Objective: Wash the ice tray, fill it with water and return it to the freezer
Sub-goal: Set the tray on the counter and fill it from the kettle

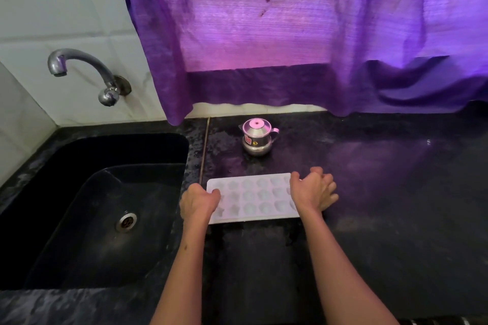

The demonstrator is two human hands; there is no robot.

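Note:
A white ice tray (253, 196) with star-shaped cells lies flat on the black counter (383, 192), just right of the sink. My left hand (198, 201) grips its left end, thumb over the rim. My right hand (313, 190) holds its right end, thumb on top of the rim and fingers beside and under the edge. Both ends of the tray are hidden by my hands.
A black sink (79, 219) with a metal drain (126, 221) lies to the left, under a wall tap (79, 71). A small steel pot with a lid (257, 137) stands behind the tray. A purple curtain (290, 34) hangs over the back.

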